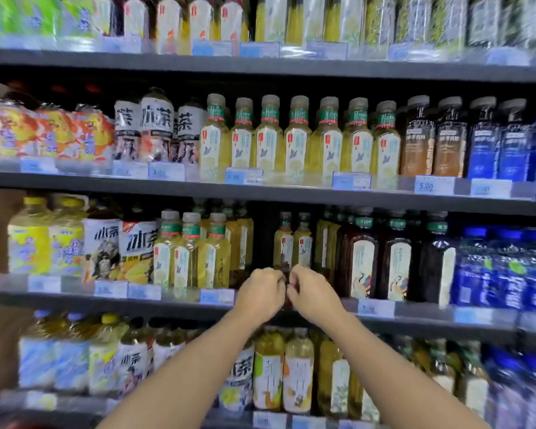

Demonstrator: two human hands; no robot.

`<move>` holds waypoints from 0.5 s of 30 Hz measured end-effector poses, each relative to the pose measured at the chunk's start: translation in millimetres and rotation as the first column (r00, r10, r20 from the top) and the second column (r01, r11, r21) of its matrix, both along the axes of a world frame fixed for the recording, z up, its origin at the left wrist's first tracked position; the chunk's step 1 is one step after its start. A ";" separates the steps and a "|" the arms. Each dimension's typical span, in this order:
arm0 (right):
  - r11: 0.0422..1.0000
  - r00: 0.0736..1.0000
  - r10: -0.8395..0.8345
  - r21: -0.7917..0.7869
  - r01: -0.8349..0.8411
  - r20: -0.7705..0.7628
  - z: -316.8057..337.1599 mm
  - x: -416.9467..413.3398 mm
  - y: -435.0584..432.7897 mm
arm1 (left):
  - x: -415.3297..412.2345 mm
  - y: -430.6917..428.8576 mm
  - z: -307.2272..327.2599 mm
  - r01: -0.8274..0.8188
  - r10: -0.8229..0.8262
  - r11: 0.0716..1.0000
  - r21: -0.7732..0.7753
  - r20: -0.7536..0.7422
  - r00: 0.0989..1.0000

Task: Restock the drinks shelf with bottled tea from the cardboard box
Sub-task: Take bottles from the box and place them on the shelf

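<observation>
Your 2 hands are raised together in front of the drinks shelf (180, 300), knuckles almost touching, at the front edge of the third board down. Your left hand (260, 294) and your right hand (314, 292) both have their fingers curled inward, closed around something small and dark between them; motion blur hides what it is, so I cannot tell whether it is a bottle cap or something else. Straight behind your hands there is a gap in the front row, and 2 bottles of yellow tea (293, 243) stand upright further back in that gap. Just left of your left hand, a row of yellow tea bottles with grey caps (192, 252) stands at the shelf front. Just right of your right hand stand dark tea bottles (381, 261) with pale labels, and beyond them, far to your right, blue water bottles (502, 270). Above your hands, on the next board up, a full line of yellow tea bottles with green neck bands (297, 140) runs across. Below your forearms, the lower board carries bigger bottles with white and orange labels (283, 376). Blue price tags (243, 175) are clipped along the shelf edges. The cardboard box does not show in this view.
</observation>
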State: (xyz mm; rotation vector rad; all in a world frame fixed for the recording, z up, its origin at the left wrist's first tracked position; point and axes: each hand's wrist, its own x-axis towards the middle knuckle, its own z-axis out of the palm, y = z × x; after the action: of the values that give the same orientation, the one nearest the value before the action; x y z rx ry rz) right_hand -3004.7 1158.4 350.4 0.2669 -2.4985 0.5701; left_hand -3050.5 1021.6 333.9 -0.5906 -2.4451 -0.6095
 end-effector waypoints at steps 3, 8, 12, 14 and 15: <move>0.998 0.999 0.039 -0.046 -0.040 -0.012 -37.2 40.8 -9.7 | 47.8 -17.3 -39.9 0.044 -0.037 0.997 0.063 -0.098 0.994; 0.994 0.983 0.107 -0.043 -0.101 0.148 -152.8 91.1 -20.6 | 110.7 -51.0 -154.0 0.020 -0.022 0.999 0.030 0.070 0.997; 0.985 0.901 0.166 -0.023 -0.171 0.400 -264.0 125.6 -28.8 | 149.7 -86.1 -270.6 -0.005 0.034 0.997 -0.077 0.392 0.919; 0.980 0.828 0.175 -0.010 -0.200 0.533 -314.0 140.9 -33.7 | 167.8 -99.8 -322.1 0.003 0.085 0.987 -0.163 0.532 0.843; 0.977 0.786 0.164 0.014 -0.215 0.597 -337.3 147.4 -36.7 | 177.5 -104.1 -340.6 0.021 0.107 0.979 -0.203 0.594 0.797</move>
State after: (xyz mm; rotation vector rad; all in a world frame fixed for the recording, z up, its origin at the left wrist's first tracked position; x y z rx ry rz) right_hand -2857.2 1121.7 13.1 0.4303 -3.1358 0.7218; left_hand -2872.9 917.6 -6.8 -0.4591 -3.1472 -0.6028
